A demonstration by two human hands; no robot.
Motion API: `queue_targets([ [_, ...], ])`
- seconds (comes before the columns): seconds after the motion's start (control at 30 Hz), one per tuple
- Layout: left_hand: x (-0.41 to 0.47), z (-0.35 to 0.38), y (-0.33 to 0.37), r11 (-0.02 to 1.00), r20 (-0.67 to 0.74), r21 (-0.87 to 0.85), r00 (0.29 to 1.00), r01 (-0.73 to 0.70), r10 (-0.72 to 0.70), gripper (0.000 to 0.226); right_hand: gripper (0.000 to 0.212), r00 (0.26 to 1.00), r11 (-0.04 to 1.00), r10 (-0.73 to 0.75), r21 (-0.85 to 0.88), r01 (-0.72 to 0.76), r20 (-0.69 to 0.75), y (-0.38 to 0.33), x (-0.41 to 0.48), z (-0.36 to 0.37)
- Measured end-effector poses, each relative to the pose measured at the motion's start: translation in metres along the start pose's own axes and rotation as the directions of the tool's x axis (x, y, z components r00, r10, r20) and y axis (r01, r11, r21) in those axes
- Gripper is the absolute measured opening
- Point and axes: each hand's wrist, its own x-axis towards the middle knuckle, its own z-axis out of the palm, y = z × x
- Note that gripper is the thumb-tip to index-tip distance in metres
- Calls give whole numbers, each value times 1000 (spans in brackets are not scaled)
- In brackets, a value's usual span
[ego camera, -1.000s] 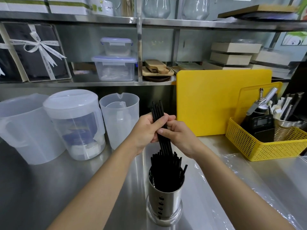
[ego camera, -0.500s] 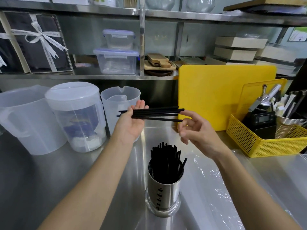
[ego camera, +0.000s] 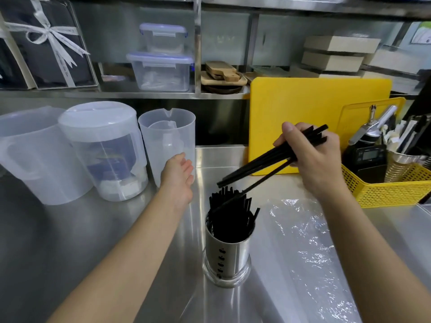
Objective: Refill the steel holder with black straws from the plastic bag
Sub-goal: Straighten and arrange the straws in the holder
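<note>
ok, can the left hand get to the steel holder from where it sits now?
Probably yes. The left hand is open and empty, up and left of the steel holder, with bare counter between them. Only the straw bundle in the right hand slants in above the rim.

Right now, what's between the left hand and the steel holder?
Head view: only bare steel counter lies between the open left hand and the holder.

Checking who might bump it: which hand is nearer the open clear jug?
Left. The left hand is right in front of the open clear jug; the right hand, holding straws, is far right.
</note>
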Motion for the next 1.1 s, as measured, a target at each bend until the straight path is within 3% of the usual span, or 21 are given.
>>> queue_targets([
  [0.13,2,-7,-6,1000,104,16,994,-20,18,12,35,973,985,8,-168,32,232,-14,-6,0],
  [0.23,4,-7,-14,998,125,58,992,-14,7,6,36,898,965,125,-263,-11,421,-13,-12,9],
  [0.4,4,-11,-24,977,173,198,984,-79,45,7,37,731,895,390,-417,-158,560,16,-15,25],
  [0.5,2,-15,-26,899,237,393,966,-192,103,8,42,661,858,448,-498,-128,602,27,-14,28],
  [0.57,2,-17,-26,816,285,503,946,-285,154,9,53,674,884,423,-440,-159,606,30,-10,26],
  [0.63,2,-18,-27,727,354,572,914,-380,199,7,52,759,909,389,-351,-225,521,37,-4,22],
  [0.7,4,-21,-28,655,434,607,878,-450,202,3,29,858,926,348,-278,-254,377,47,1,21],
  [0.77,7,-24,-31,603,507,629,847,-490,158,9,8,893,926,329,-290,-242,307,56,5,24],
  [0.93,10,-30,-39,446,587,727,810,-522,-9,39,8,790,893,422,-354,-277,445,72,8,33],
  [1.0,12,-30,-43,378,573,760,820,-528,-7,38,10,767,885,439,-369,-282,467,77,9,38],
  [1.1,15,-29,-46,354,556,773,831,-527,23,25,13,747,880,437,-413,-237,502,80,9,45],
])
